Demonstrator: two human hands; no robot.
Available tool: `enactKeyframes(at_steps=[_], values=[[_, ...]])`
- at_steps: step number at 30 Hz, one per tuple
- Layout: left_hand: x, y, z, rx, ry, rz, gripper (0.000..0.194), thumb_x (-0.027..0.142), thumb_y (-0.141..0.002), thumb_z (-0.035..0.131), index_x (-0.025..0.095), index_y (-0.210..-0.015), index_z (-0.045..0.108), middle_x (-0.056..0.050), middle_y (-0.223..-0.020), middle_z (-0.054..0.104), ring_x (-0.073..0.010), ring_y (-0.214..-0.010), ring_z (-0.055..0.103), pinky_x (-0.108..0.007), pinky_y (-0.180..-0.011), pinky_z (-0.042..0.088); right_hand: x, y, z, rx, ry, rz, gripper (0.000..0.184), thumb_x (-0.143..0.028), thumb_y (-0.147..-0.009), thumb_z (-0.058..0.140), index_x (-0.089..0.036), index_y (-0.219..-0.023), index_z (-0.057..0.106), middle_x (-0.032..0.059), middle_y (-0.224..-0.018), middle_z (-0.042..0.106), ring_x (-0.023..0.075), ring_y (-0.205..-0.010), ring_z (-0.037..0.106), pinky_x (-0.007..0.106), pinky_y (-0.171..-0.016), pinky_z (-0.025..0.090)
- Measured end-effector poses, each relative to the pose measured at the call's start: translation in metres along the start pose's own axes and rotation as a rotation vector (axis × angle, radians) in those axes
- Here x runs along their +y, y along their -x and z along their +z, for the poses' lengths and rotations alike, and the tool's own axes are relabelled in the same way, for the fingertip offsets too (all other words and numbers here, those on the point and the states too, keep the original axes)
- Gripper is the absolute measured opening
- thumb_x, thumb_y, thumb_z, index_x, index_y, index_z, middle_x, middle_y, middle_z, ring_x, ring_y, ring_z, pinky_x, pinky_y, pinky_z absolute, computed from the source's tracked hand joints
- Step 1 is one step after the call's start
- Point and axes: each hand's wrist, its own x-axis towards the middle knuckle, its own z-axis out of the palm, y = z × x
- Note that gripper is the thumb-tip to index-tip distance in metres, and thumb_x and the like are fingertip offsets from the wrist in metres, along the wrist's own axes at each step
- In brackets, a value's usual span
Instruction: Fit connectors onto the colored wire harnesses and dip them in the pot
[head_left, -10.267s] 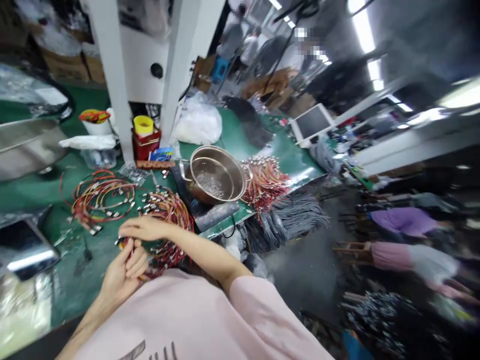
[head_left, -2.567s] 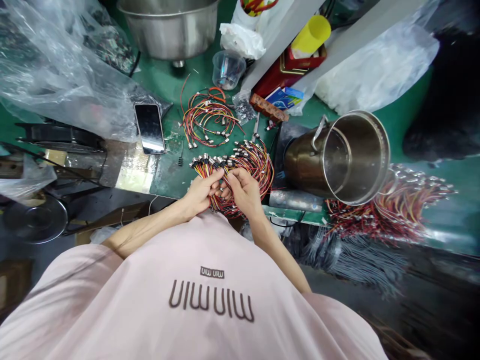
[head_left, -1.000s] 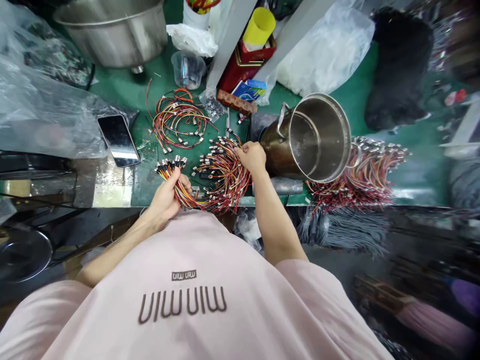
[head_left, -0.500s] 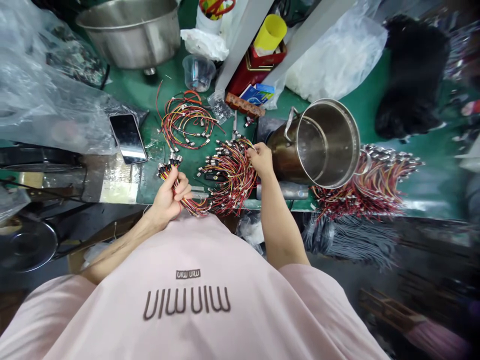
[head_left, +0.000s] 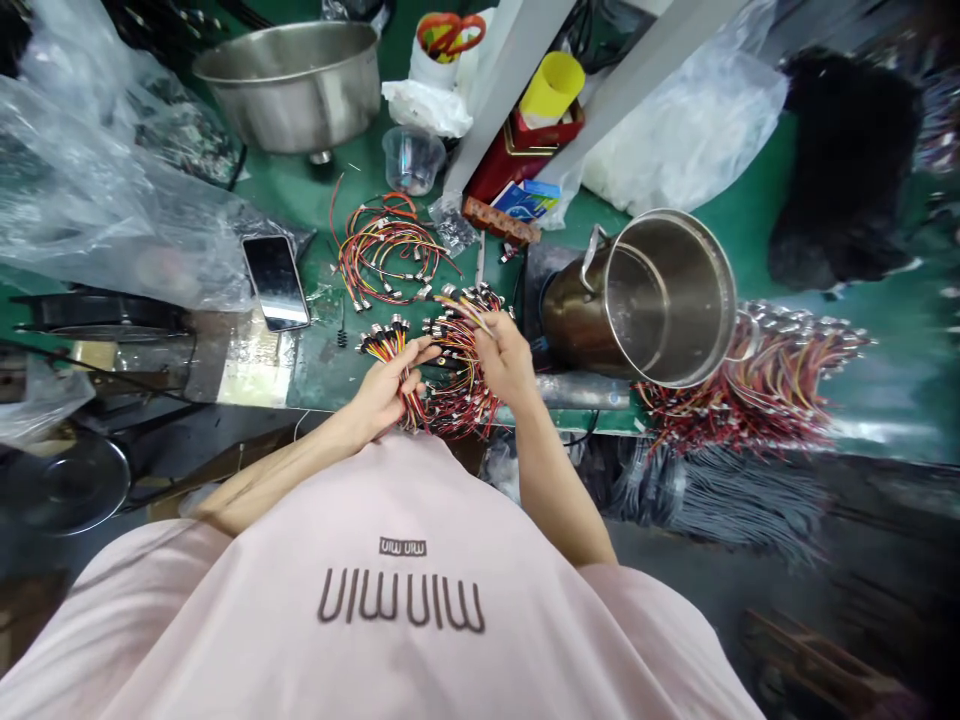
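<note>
My left hand (head_left: 391, 388) is closed round a bundle of red, yellow and black wire leads (head_left: 386, 342), their metal connector ends pointing up and away from me. To its right, my right hand (head_left: 504, 358) pinches a wire lead (head_left: 466, 308) whose connector end points left, above a heap of similar leads (head_left: 461, 390) on the green bench. Part of that heap is hidden by my hands. Beyond them lies a loose coil of red, yellow and black leads (head_left: 390, 250).
A tall steel pot (head_left: 559, 305) lies tipped right of my hand, with a large pile of leads (head_left: 757, 390) beyond it. A phone (head_left: 276, 283) lies left. Behind stand a steel basin (head_left: 300, 100), a plastic cup (head_left: 412, 165) and a red tin (head_left: 499, 165).
My right hand has drawn a lead up out of the heap and moved left. My left hand, still round its bundle, has come closer to it. The view has shifted slightly.
</note>
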Motion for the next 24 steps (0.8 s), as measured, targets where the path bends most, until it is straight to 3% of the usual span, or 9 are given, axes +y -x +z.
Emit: enactKeyframes(at_steps=[3,7,11,14,17,21,24], values=[[-0.001,-0.005,0.004,0.026,0.010,0.044,0.021,0.033,-0.085,0.065,0.014,-0.093,0.068,-0.003,-0.091,0.072,0.0002,-0.038,0.023,-0.017,-0.046,0.041,-0.010,0.016,0.017,-0.091,0.138,-0.117,0.023,-0.032,-0.097,0.039,-0.021,-0.108,0.055,0.0044,-0.093,0.062,0.0157,-0.079,0.057,0.028,-0.072,0.044],[0.000,-0.008,0.003,0.015,0.037,0.083,0.022,0.034,-0.080,0.070,0.013,-0.085,0.065,0.001,-0.079,0.069,0.0007,-0.038,0.022,-0.016,-0.045,0.039,-0.009,0.029,0.027,-0.212,0.133,-0.133,0.024,-0.031,-0.096,0.040,-0.020,-0.109,0.056,0.0061,-0.098,0.065,0.0174,-0.086,0.061,0.029,-0.076,0.045],[0.000,-0.009,-0.005,-0.021,0.069,0.068,0.027,0.032,-0.070,0.079,0.014,-0.074,0.059,0.010,-0.054,0.050,0.0002,-0.037,0.023,-0.015,-0.045,0.037,-0.008,0.034,0.026,-0.256,0.037,-0.109,0.027,-0.039,-0.092,0.049,-0.019,-0.108,0.059,0.0037,-0.092,0.065,0.0153,-0.079,0.060,0.027,-0.072,0.046],[0.000,-0.009,-0.010,-0.047,0.052,0.058,0.030,0.028,-0.065,0.082,0.015,-0.069,0.056,0.013,-0.046,0.034,-0.0008,-0.037,0.023,-0.016,-0.045,0.036,-0.009,0.036,0.027,-0.144,-0.082,-0.002,0.033,-0.047,-0.093,0.046,-0.018,-0.096,0.063,-0.0005,-0.071,0.059,0.0123,-0.063,0.054,0.025,-0.062,0.045],[-0.001,-0.007,-0.012,-0.041,-0.012,0.058,0.026,0.028,-0.066,0.081,0.015,-0.079,0.063,0.013,-0.047,0.033,-0.0011,-0.036,0.024,-0.017,-0.045,0.035,-0.012,0.033,0.029,0.060,-0.123,0.075,0.039,-0.048,-0.096,0.040,-0.018,-0.088,0.064,-0.0009,-0.064,0.056,0.0118,-0.058,0.053,0.025,-0.059,0.044],[-0.003,-0.005,-0.009,-0.034,-0.072,0.077,0.029,0.029,-0.067,0.080,0.013,-0.089,0.067,0.012,-0.048,0.037,-0.0010,-0.036,0.022,-0.018,-0.044,0.034,-0.019,0.025,0.034,0.214,0.072,-0.047,0.035,-0.044,-0.096,0.041,-0.019,-0.096,0.067,0.0045,-0.081,0.065,0.0151,-0.070,0.058,0.030,-0.066,0.049],[-0.006,-0.004,-0.007,-0.035,-0.080,0.087,0.026,0.028,-0.065,0.081,0.014,-0.077,0.064,0.012,-0.047,0.035,-0.0014,-0.037,0.024,-0.018,-0.045,0.035,-0.024,0.021,0.042,0.181,0.251,-0.184,0.033,-0.037,-0.097,0.042,-0.019,-0.101,0.069,0.0072,-0.086,0.067,0.0173,-0.080,0.061,0.031,-0.074,0.051]])
